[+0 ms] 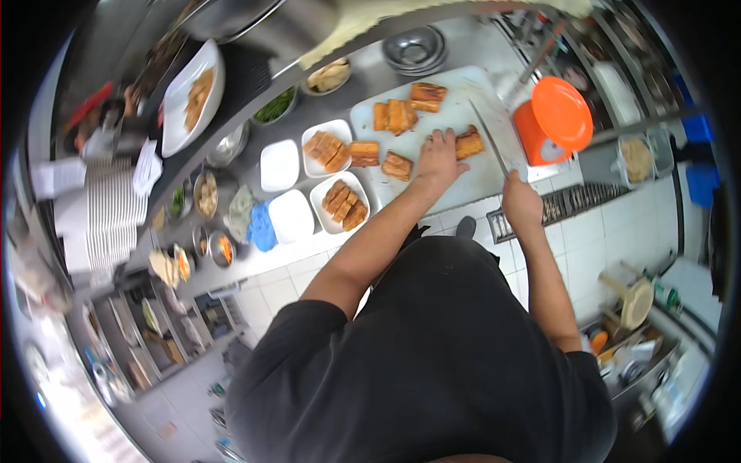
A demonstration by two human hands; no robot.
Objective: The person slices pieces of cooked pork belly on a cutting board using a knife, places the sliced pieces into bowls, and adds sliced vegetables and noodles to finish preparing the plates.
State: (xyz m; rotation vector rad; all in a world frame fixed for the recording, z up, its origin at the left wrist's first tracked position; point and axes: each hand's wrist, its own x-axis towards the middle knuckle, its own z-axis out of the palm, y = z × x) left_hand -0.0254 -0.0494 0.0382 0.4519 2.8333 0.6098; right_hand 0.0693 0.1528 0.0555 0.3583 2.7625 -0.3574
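Note:
My right hand [522,202] grips the handle of a long kitchen knife [490,136], its blade angled up and left over the right side of the white cutting board [446,191]. My left hand [436,157] lies on the board, its fingers and thumb around the left end of a browned piece of meat [470,143], apparently pork belly. Just right of that piece is the blade, apart from it in the picture. Further browned slabs [395,116] lie toward the board's far side, and a smaller piece [397,166] sits left of my left wrist.
Two white square dishes hold sliced meat [327,149] [345,204]; beside them are two bare white dishes [279,165] [291,216]. An orange kitchen scale [535,130] stands right of the board. Stacked metal bowls [414,51] sit behind it. A blue cloth or glove [261,224] lies left.

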